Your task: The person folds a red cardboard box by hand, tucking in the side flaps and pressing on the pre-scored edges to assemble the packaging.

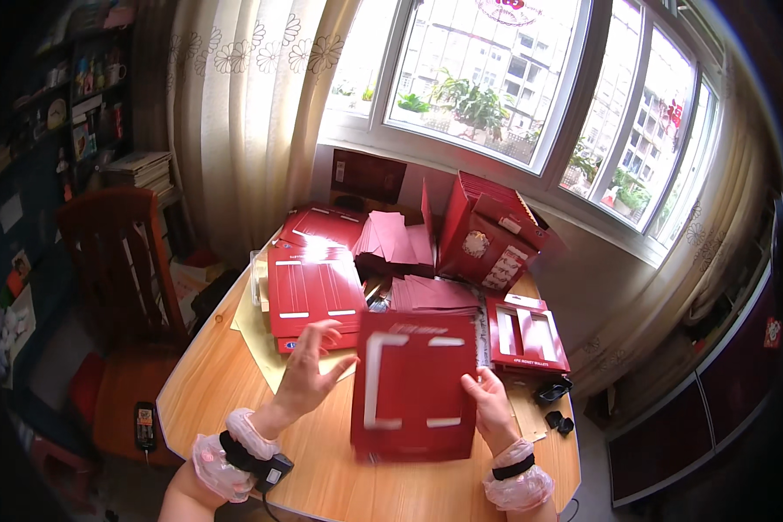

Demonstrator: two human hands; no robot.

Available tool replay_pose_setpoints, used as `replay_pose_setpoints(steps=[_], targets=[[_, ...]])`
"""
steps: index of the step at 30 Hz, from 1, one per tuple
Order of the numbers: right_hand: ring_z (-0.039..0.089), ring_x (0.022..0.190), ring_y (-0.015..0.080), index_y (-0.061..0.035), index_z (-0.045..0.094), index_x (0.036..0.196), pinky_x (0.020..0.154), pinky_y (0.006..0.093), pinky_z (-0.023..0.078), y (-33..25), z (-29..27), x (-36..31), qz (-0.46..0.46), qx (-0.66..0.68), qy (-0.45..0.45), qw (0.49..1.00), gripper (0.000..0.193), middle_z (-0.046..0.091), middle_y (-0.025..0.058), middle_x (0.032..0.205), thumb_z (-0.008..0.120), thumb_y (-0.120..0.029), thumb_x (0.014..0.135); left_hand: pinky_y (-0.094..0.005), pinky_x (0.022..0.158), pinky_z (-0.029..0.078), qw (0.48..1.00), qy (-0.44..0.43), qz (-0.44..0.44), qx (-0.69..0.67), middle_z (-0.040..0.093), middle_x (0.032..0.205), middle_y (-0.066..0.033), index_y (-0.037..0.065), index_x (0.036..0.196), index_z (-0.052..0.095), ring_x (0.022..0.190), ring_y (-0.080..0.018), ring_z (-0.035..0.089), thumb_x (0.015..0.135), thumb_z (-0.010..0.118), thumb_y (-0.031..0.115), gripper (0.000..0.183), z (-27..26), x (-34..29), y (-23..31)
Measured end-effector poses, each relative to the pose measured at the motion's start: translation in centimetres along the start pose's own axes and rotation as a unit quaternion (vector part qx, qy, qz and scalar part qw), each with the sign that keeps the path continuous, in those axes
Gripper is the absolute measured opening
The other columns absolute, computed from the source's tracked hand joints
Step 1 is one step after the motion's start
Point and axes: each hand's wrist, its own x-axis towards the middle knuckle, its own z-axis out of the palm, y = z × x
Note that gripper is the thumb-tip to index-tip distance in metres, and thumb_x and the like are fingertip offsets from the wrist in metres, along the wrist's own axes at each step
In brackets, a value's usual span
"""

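Note:
My right hand (489, 407) grips the right edge of a flat red cardboard piece (418, 383), thumb on its face. White bracket-shaped strips mark that face, and its edges are slightly blurred. The piece is held up over the near part of the table. To its left, my left hand (309, 374) is apart from it, fingers spread and holding nothing. Beyond the left hand lies a stack of similar red cardboard pieces (317, 291) with white lines. Pink envelopes (432, 294) lie in a pile just behind the held piece.
More pink envelopes (391, 237) sit in an open red box farther back. A tall red carton (487, 230) stands by the window. At the right are a red box with cut-out windows (526, 335) and small black objects (558, 423). Yellow paper (257, 339) lies on the wooden table (209, 383).

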Motion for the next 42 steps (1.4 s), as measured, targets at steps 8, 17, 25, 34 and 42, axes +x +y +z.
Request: replay_pose_setpoints(steps=[8, 17, 25, 34, 42], targets=[[0.067, 0.113, 0.0240, -0.0010, 0.052, 0.129, 0.095, 0.0412, 0.058, 1.8, 1.5, -0.7, 0.037, 0.127, 0.046, 0.990, 0.032, 0.065, 0.0135, 0.126, 0.061, -0.002, 0.098, -0.0323, 0.080, 0.058, 0.917, -0.151, -0.239, -0.281, 0.068, 0.111, -0.0155, -0.002, 0.133, 0.039, 0.092, -0.0187, 0.070, 0.095, 0.072, 0.018, 0.054, 2.1, -1.7, -3.5], [0.057, 0.101, 0.0187, -0.0053, 0.048, 0.121, 0.085, 0.0312, 0.048, 0.3, 1.4, -0.2, -0.280, -0.400, 0.280, 0.827, 0.051, 0.052, 0.0057, 0.114, 0.077, -0.001, 0.080, -0.0345, 0.097, 0.055, 0.874, -0.122, -0.254, -0.396, 0.062, 0.126, -0.0142, 0.000, 0.135, 0.038, 0.115, -0.0183, 0.063, 0.097, 0.060, -0.005, 0.044, 1.0, -0.8, -6.3], [0.056, 0.111, 0.0295, -0.0072, 0.057, 0.120, 0.097, 0.0424, 0.046, -2.8, 6.3, -3.5, -0.295, -0.615, -0.207, 0.702, 0.051, 0.057, 0.0116, 0.118, 0.081, -0.013, 0.075, -0.0299, 0.090, 0.055, 0.866, -0.218, -0.310, -0.326, 0.062, 0.126, -0.0133, -0.001, 0.142, 0.038, 0.109, -0.0162, 0.063, 0.094, 0.061, -0.003, 0.053, 0.3, -0.6, -6.3], [0.058, 0.111, 0.0276, -0.0078, 0.059, 0.114, 0.098, 0.0438, 0.047, -2.0, 8.6, -4.4, -0.399, -0.640, -0.275, 0.596, 0.041, 0.059, 0.0098, 0.116, 0.077, -0.021, 0.080, -0.0285, 0.083, 0.055, 0.834, -0.211, -0.339, -0.380, 0.063, 0.122, -0.0153, -0.002, 0.144, 0.039, 0.106, -0.0159, 0.064, 0.090, 0.064, -0.002, 0.059, 0.8, -1.3, -8.0], [0.056, 0.102, 0.0107, -0.0044, 0.053, 0.119, 0.081, 0.0256, 0.049, -2.4, 6.0, -4.6, 0.090, -0.233, -0.057, 0.967, 0.034, 0.057, 0.0056, 0.110, 0.072, -0.022, 0.096, -0.0367, 0.098, 0.050, 0.948, -0.232, -0.202, -0.082, 0.064, 0.124, -0.0202, 0.002, 0.138, 0.048, 0.111, -0.0286, 0.065, 0.087, 0.064, 0.011, 0.054, -1.0, -0.4, -4.9]])
